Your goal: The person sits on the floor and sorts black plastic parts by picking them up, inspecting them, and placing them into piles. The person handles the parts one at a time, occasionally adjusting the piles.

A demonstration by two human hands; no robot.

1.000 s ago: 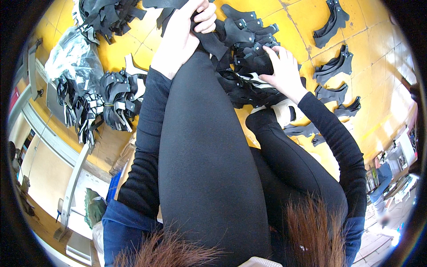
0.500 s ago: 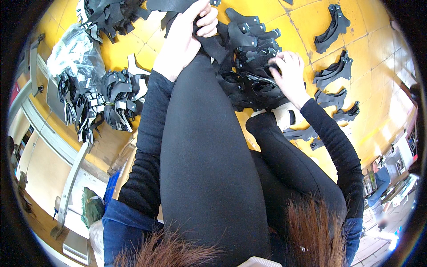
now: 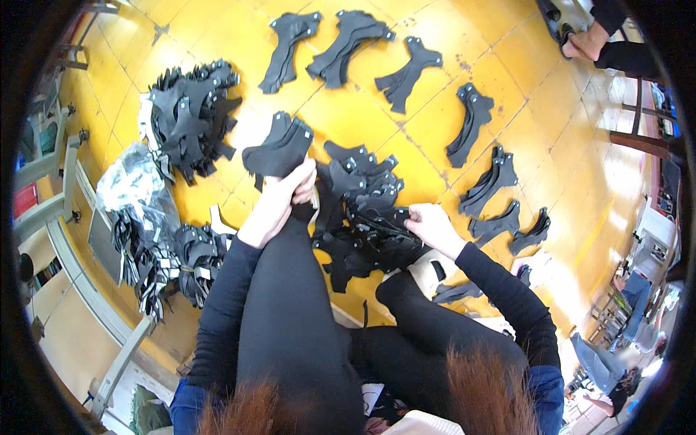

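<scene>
My left hand [image 3: 285, 201] is closed around a small stack of black cut pieces [image 3: 279, 151] with small pale tags, held above my raised knee. My right hand [image 3: 437, 229] reaches to the right edge of a heap of similar black pieces [image 3: 373, 235] on the floor. Its thumb and forefinger are pinched together at a dark piece at the heap's edge; how much they hold is hidden. The heap lies just beyond my legs, its pieces overlapping. Beside my right foot a white shoe [image 3: 433, 270] shows below the heap.
Small black bundles lie in an arc on the yellow tiled floor [image 3: 406, 145], such as one bundle [image 3: 470, 125] at right. A larger black pile [image 3: 190, 119], a clear plastic bag [image 3: 138, 185] and tied bundles [image 3: 199, 261] lie left, near a metal frame [image 3: 69, 254]. Another person's foot [image 3: 586, 42] shows far right.
My view has tilted up, showing more floor and the far bundles. My right hand, spread-fingered before, is now pinched at the heap's edge. My left hand still holds the black pieces.
</scene>
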